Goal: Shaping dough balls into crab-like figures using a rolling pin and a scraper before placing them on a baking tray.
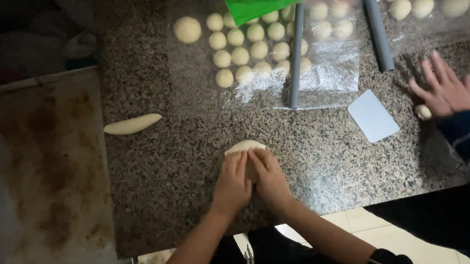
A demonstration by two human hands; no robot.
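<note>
Pressing side by side on a flattened dough piece (245, 146), left hand (231, 184) and right hand (270, 179) lie flat, fingers together, mid-counter (156, 169). Bare granite left of them reaches a shaped dough roll (133, 124); the counter's near edge runs just behind the wrists. Another person's hand (445, 89) rolls dough far right, beside a white scraper (372, 115).

Around the flattened dough piece (245, 146), the desk (166, 169) lies bare to its left, right and near side. Left of it, only a shaped dough roll (132, 124) interrupts the way, with a stained metal tray (41, 171) beyond. Past the piece, plastic wrap (199, 80) carrying dough balls (249, 52) and a grey rod (296, 55) blocks passage. To its right lie a white scraper (372, 115) and a co-worker's hand (445, 89).
</note>
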